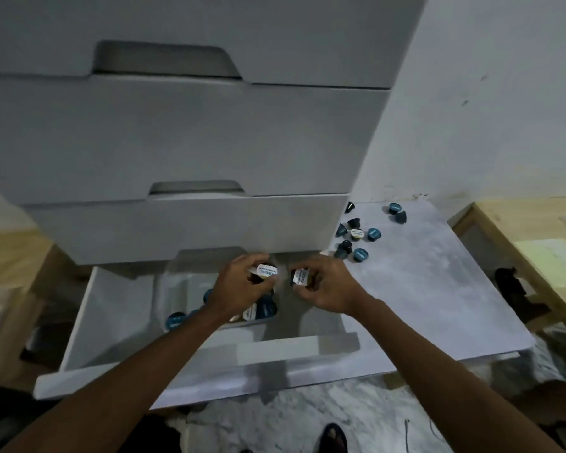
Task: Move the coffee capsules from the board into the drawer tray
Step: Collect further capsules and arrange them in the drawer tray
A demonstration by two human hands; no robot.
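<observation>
My left hand point(239, 289) holds a white-lidded coffee capsule point(267, 272) above the clear tray point(174, 289) in the open bottom drawer point(111, 308). Just to its right, my right hand point(324, 286) grips a second white-lidded capsule point(300, 276) over the drawer. Several blue-lidded and white-lidded capsules point(176, 320) lie in the tray, partly hidden under my left hand. On the grey board point(422, 282) to the right, several dark capsules with blue lids point(360, 255) are scattered near its far edge, two more point(396, 212) further back.
A white drawer cabinet point(177, 142) rises above the open drawer, its upper drawers closed. A pale wooden bench point(536, 256) stands at the right, a white wall point(487, 93) behind the board. A dark sandal point(332, 438) rests on the marble floor below.
</observation>
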